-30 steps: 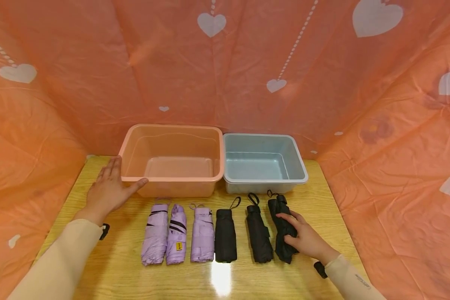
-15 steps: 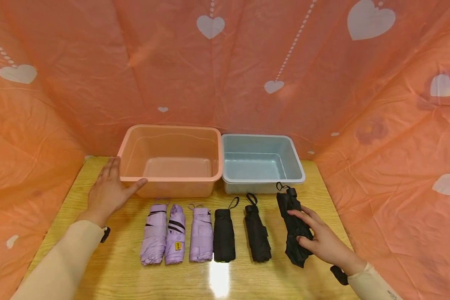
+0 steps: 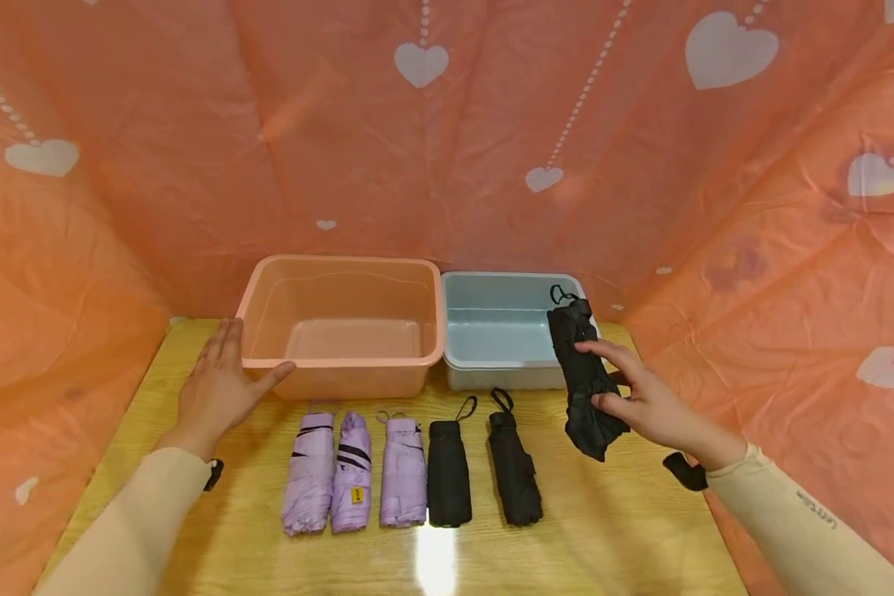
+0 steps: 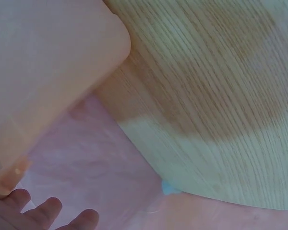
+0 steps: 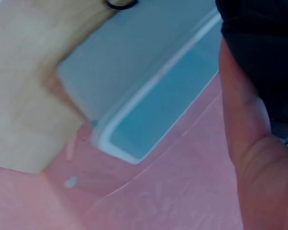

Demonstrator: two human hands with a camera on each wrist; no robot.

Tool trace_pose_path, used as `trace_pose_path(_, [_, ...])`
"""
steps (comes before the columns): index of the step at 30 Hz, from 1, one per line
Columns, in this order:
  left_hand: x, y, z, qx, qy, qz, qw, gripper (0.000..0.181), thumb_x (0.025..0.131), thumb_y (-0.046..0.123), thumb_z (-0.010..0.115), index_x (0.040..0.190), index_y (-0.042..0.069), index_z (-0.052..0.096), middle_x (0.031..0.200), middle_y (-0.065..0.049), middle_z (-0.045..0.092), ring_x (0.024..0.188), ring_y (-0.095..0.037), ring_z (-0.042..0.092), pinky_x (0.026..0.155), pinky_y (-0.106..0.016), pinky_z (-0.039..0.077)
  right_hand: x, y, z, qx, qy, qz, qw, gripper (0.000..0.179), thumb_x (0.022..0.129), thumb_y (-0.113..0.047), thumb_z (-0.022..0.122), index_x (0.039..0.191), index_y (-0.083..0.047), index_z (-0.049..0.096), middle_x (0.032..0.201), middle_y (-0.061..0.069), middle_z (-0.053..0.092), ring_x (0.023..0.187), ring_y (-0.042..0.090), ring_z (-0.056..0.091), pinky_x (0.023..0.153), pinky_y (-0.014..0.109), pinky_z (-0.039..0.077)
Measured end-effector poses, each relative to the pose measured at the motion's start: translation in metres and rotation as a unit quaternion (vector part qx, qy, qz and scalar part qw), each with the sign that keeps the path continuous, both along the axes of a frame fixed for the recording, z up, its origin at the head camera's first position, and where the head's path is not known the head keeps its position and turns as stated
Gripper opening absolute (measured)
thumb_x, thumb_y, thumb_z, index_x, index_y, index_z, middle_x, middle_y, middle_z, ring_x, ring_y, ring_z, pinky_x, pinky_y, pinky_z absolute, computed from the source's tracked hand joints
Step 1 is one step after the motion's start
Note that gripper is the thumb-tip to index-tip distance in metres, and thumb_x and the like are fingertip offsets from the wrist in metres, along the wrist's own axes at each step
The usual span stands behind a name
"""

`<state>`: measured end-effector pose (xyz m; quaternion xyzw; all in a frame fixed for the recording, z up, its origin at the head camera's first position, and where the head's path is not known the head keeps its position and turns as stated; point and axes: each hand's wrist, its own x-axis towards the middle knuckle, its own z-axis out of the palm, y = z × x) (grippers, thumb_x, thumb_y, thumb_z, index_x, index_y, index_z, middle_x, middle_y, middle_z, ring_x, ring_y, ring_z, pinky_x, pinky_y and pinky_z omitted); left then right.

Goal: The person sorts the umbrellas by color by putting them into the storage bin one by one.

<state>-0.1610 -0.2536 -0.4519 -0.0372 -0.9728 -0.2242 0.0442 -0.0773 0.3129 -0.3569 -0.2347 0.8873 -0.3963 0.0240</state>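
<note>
My right hand (image 3: 651,406) grips a folded black umbrella (image 3: 585,372), raised off the table at the right front corner of the blue-grey bin (image 3: 510,377); its wrist loop points away from me. In the right wrist view, dark umbrella fabric (image 5: 269,62) covers the upper right, beside the thumb. My left hand (image 3: 219,389) rests on the left front corner of the orange bin (image 3: 350,379), fingers straight and thumb along the rim. Only its fingertips show in the left wrist view. Two more folded black umbrellas, one (image 3: 449,473) and another (image 3: 515,470), lie on the table.
Three folded purple umbrellas, one (image 3: 310,473), a yellow-tagged one (image 3: 353,463) and a third (image 3: 404,476), lie left of the black ones on the wooden table (image 3: 603,538). Both bins stand side by side at the back. An orange cloth (image 3: 358,149) with white hearts hangs behind and at the sides.
My right hand has lifted the rightmost black umbrella off the table and carried it right, then forward to the blue-grey bin's corner. My left hand stays at the orange bin.
</note>
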Motion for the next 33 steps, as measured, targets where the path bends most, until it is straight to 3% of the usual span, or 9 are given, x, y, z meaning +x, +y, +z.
trace_pose_path(4, [0.003,-0.002,-0.002,-0.005,-0.004,0.005,1.0000,0.115,0.088,0.075,0.052,0.159,0.005,-0.004,0.164,-0.019,-0.007,0.146,-0.050,0.007,0.102,-0.076,0.020,-0.030,-0.013,0.014,-0.013,-0.063,-0.001,0.9979,0.065,0.094,0.003,0.060,0.152,-0.018,0.038,0.145,0.016,0.037,0.079,0.026,0.060,0.053,0.030,0.049])
trace_pose_path(8, [0.003,-0.003,-0.002,-0.006,-0.007,0.007,0.9999,0.115,0.088,0.075,0.052,0.160,0.005,-0.004,0.165,-0.019,-0.006,0.146,-0.049,0.007,0.103,-0.075,0.020,-0.061,-0.025,0.022,-0.001,-0.114,-0.004,0.9934,0.063,0.097,-0.003,0.058,0.153,-0.022,0.036,0.124,0.020,0.052,0.055,0.021,0.048,0.048,0.033,0.041])
trace_pose_path(11, [0.002,-0.003,-0.002,-0.006,-0.008,0.007,0.9999,0.115,0.088,0.075,0.051,0.160,0.006,-0.004,0.165,-0.020,-0.005,0.146,-0.049,0.007,0.105,-0.073,0.019,-0.082,-0.033,0.025,0.007,-0.152,-0.006,0.9884,0.061,0.100,-0.007,0.057,0.153,-0.026,0.035,0.123,0.019,0.053,0.050,0.022,0.044,0.048,0.036,0.039])
trace_pose_path(13, [0.001,-0.003,-0.002,-0.005,-0.008,0.007,0.9999,0.115,0.088,0.076,0.051,0.160,0.005,-0.004,0.164,-0.021,-0.004,0.146,-0.049,0.007,0.105,-0.073,0.019,-0.096,-0.037,0.026,0.015,-0.166,-0.006,0.9860,0.060,0.100,-0.009,0.057,0.154,-0.026,0.035,0.137,0.018,0.047,0.057,0.024,0.053,0.051,0.037,0.039])
trace_pose_path(17, [0.000,-0.002,-0.002,-0.002,-0.012,0.011,0.9999,0.115,0.087,0.076,0.051,0.160,0.006,-0.004,0.164,-0.021,-0.003,0.145,-0.051,0.008,0.105,-0.073,0.019,-0.122,-0.045,0.020,0.016,-0.197,-0.002,0.9803,0.060,0.101,-0.013,0.058,0.154,-0.026,0.035,0.162,0.010,0.019,0.091,0.022,0.067,0.065,0.038,0.045])
trace_pose_path(20, [-0.001,-0.001,-0.002,0.001,-0.015,0.012,0.9998,0.115,0.087,0.076,0.051,0.160,0.006,-0.004,0.165,-0.019,-0.004,0.145,-0.051,0.008,0.105,-0.073,0.019,-0.137,-0.049,0.013,0.011,-0.221,0.000,0.9753,0.061,0.100,-0.013,0.059,0.154,-0.027,0.035,0.162,0.008,0.019,0.076,0.015,0.058,0.066,0.038,0.043])
trace_pose_path(24, [-0.002,0.001,-0.002,0.002,-0.014,0.013,0.9998,0.115,0.087,0.077,0.051,0.160,0.008,-0.004,0.165,-0.017,-0.005,0.145,-0.051,0.009,0.104,-0.074,0.019,-0.150,-0.052,0.003,0.009,-0.241,-0.007,0.9704,0.061,0.099,-0.012,0.060,0.153,-0.029,0.036,0.161,0.006,0.021,0.076,0.018,0.055,0.066,0.038,0.043])
trace_pose_path(27, [-0.003,0.002,-0.003,0.002,-0.013,0.014,0.9998,0.115,0.087,0.077,0.051,0.160,0.009,-0.005,0.165,-0.016,-0.005,0.145,-0.051,0.009,0.104,-0.073,0.019,-0.157,-0.055,-0.003,0.009,-0.252,-0.008,0.9676,0.061,0.099,-0.012,0.060,0.153,-0.030,0.037,0.164,0.004,0.014,0.100,0.025,0.059,0.072,0.039,0.046])
trace_pose_path(33, [-0.004,0.000,-0.003,0.007,-0.009,0.014,0.9998,0.115,0.087,0.076,0.053,0.160,0.009,-0.005,0.166,-0.015,-0.006,0.147,-0.048,0.006,0.107,-0.071,0.018,-0.169,-0.060,-0.011,0.012,-0.277,-0.002,0.9607,0.062,0.098,-0.013,0.061,0.153,-0.030,0.037,0.165,0.003,0.010,0.115,0.032,0.052,0.080,0.044,0.047])
